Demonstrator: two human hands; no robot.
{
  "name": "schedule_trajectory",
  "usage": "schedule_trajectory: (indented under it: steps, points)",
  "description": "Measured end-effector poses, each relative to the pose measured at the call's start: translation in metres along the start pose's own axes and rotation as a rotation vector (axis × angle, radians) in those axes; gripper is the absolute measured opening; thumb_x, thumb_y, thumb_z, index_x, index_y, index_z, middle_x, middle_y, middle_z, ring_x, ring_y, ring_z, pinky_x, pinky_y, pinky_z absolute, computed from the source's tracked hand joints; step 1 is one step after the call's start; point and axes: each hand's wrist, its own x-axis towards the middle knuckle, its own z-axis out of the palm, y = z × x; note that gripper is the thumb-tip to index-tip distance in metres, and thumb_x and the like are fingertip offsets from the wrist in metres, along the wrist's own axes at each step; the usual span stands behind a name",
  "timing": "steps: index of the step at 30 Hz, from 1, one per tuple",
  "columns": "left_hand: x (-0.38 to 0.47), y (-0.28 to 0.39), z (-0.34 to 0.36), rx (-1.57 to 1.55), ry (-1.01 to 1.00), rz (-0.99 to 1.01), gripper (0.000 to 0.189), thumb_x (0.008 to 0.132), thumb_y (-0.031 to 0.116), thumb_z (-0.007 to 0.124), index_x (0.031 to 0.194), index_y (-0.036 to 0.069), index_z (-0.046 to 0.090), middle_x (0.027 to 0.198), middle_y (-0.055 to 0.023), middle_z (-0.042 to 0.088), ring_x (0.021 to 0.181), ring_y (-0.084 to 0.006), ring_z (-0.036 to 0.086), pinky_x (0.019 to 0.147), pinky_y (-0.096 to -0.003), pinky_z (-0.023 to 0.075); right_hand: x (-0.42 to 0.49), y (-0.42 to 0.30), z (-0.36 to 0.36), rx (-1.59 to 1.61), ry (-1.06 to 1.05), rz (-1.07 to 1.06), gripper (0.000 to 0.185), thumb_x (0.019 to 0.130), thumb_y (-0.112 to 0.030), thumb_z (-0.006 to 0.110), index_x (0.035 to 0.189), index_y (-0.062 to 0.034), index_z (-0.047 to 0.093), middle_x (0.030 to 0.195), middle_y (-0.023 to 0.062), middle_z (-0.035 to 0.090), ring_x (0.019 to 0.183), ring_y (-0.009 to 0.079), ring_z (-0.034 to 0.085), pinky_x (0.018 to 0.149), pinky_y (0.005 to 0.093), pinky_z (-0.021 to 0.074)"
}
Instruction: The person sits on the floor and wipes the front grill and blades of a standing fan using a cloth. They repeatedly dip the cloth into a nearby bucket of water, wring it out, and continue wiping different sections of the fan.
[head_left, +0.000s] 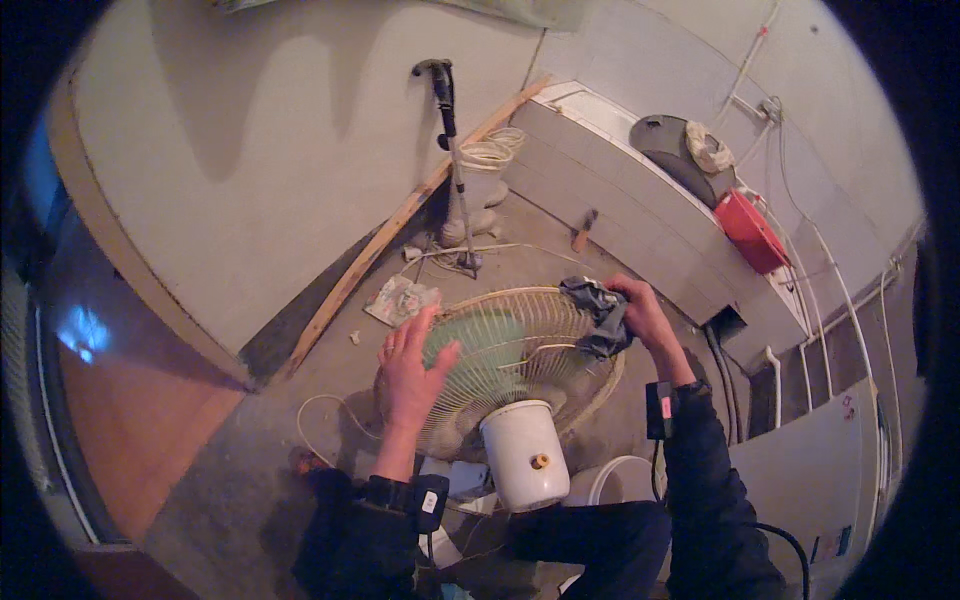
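An electric fan stands before me, its round wire guard (480, 360) facing away and its white motor housing (525, 457) towards me. Green blades (480, 337) show through the wires. My right hand (637, 315) grips a dark grey cloth (600, 319) against the guard's upper right rim. On the left side of the guard rests or hovers my left hand (412, 367), fingers spread and with nothing held; contact with the wires is hard to tell. A yellowish knob (539, 461) sticks out of the housing.
A trekking pole (459, 180) and a long wooden strip (405, 217) lean by the wall, near white sacks (480, 180). Right stands a tiled counter (600, 172) with a red basin (752, 231). A brush-like tool (584, 230) and a crumpled bag (400, 300) are on the floor.
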Motion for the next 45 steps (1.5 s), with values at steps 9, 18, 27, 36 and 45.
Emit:
schedule_trajectory:
  steps: [9,18,27,36,45]
  points:
    - [-0.003,-0.001,-0.001,0.05,0.021,-0.034,0.058,0.079,0.039,0.062,0.13,0.017,0.044,0.12,-0.0079,0.052,0.111,-0.0297,0.046,0.094,-0.0446,0.0332,0.015,-0.011,0.013,-0.144,0.104,-0.185,0.02,0.067,0.006,0.06,0.086,0.0003,0.061,0.08,0.0055,0.062,0.076,0.0136,0.057,0.071,0.0262,0.0454]
    - [-0.004,0.002,-0.002,0.075,0.02,-0.025,0.06,0.077,0.034,0.064,0.13,0.012,0.045,0.121,-0.0106,0.052,0.113,-0.03,0.045,0.096,-0.0434,0.0328,0.086,-0.109,0.1,-0.47,-0.358,-0.451,0.013,0.069,-0.012,0.066,0.078,-0.0051,0.062,0.078,0.0103,0.059,0.077,0.0294,0.059,0.068,0.0374,0.0477]
    - [-0.004,0.003,-0.004,0.001,0.044,-0.039,0.059,0.077,0.035,0.065,0.129,0.015,0.045,0.118,-0.0081,0.053,0.111,-0.0284,0.046,0.094,-0.0432,0.0333,0.086,-0.115,0.121,-0.687,-0.381,-0.427,0.013,0.074,-0.019,0.062,0.079,-0.007,0.061,0.082,0.0105,0.059,0.08,0.0318,0.058,0.068,0.0392,0.0474]
    - [-0.004,0.003,0.0,0.001,0.042,-0.053,0.058,0.079,0.038,0.063,0.13,0.017,0.045,0.118,-0.0087,0.053,0.113,-0.0289,0.046,0.095,-0.0445,0.0319,0.023,-0.03,0.017,-0.371,-0.004,-0.149,0.013,0.069,-0.008,0.067,0.082,-0.0068,0.063,0.082,0.0108,0.061,0.078,0.0283,0.06,0.067,0.0352,0.0475]
    - [-0.003,-0.012,-0.001,-0.046,0.032,0.034,0.058,0.081,0.034,0.061,0.132,0.016,0.042,0.125,-0.0116,0.049,0.116,-0.0308,0.044,0.099,-0.0442,0.03,-0.024,0.003,-0.005,-0.136,0.489,0.188,0.014,0.072,-0.007,0.071,0.083,-0.0023,0.064,0.076,0.0075,0.064,0.07,0.0165,0.061,0.065,0.0284,0.0475]
